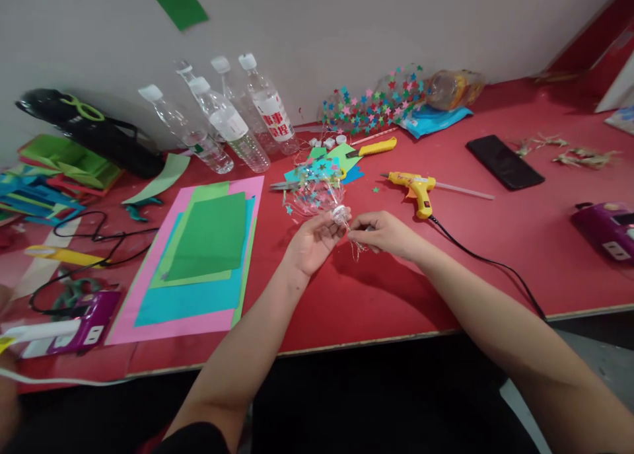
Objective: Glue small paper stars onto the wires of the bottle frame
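Observation:
A clear plastic piece (pixel 319 193) with coloured stars lies over the middle of the red table, its narrow neck toward me. My left hand (pixel 317 239) is closed around that neck from the left, palm partly up. Just to the right, my right hand (pixel 381 234) pinches thin wire-like strands (pixel 357 246) that hang below the neck. Beyond the piece are scissors (pixel 284 186), partly covered, and blue and green paper scraps (pixel 341 153). A yellow glue gun (pixel 419 188) lies right of my hands.
Coloured paper sheets (pixel 208 242) lie at left, upright bottles (pixel 232 127) behind them. A star-covered bottle (pixel 371 107), yellow cutter (pixel 379 147), phone (pixel 505 162) and purple power box (pixel 607 229) are around. The glue gun's cord runs to the front edge. Part of another person shows at far left.

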`<state>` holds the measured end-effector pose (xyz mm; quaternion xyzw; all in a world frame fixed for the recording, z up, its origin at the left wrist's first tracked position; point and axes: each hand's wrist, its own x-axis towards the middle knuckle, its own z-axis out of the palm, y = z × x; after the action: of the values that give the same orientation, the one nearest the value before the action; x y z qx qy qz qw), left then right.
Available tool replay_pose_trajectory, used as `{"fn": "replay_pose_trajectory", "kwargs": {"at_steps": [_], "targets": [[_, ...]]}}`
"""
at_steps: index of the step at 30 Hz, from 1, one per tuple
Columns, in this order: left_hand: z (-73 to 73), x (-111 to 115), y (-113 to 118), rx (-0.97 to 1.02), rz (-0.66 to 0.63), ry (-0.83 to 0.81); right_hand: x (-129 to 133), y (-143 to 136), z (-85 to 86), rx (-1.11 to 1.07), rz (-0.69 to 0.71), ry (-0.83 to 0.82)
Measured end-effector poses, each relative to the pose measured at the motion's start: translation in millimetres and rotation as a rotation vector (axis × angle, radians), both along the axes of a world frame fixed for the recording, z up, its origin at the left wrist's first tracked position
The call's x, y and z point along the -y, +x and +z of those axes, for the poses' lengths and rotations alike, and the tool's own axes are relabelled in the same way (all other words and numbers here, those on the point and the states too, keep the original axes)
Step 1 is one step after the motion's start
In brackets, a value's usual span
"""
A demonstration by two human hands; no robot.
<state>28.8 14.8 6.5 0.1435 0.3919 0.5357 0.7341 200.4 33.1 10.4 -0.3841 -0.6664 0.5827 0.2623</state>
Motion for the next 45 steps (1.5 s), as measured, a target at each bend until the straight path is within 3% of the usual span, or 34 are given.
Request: {"fn": "replay_pose_trajectory", "kwargs": {"at_steps": [11,16,18,26,31,40,45], "targets": [[-7.8,8.2,13.8,0.053,0.033,-0.065,4.3,-11.6,-10.2,-0.232,-0.400,-0.102],[-5.5,6.2,11.2,0.066,0.107,-0.063,7.7,-16.1,-9.4,-0.449,-0.348,-0.283],[-5.0,4.6,9.0,0.068,0.112,-0.067,7.5,-16.8,-10.6,-0.469,-0.313,-0.272],[-5.9,1.2,1.8,0.081,0.185,-0.042,3.2,-13.2,-21.8,-0.108,-0.419,0.129],[-4.9,1.8,2.1,0.103,0.201,0.023,4.5,-12.9,-18.9,0.030,-0.375,0.308],[-0.6,0.8,-0.5,0.102,0.225,0.104,9.8,-22.5,-26.8,-0.013,-0.272,0.090],[-1.2,4.6,2.3,0.074,0.179,0.148,7.1,-23.0,-23.9,-0.265,-0.409,-0.062]]}}
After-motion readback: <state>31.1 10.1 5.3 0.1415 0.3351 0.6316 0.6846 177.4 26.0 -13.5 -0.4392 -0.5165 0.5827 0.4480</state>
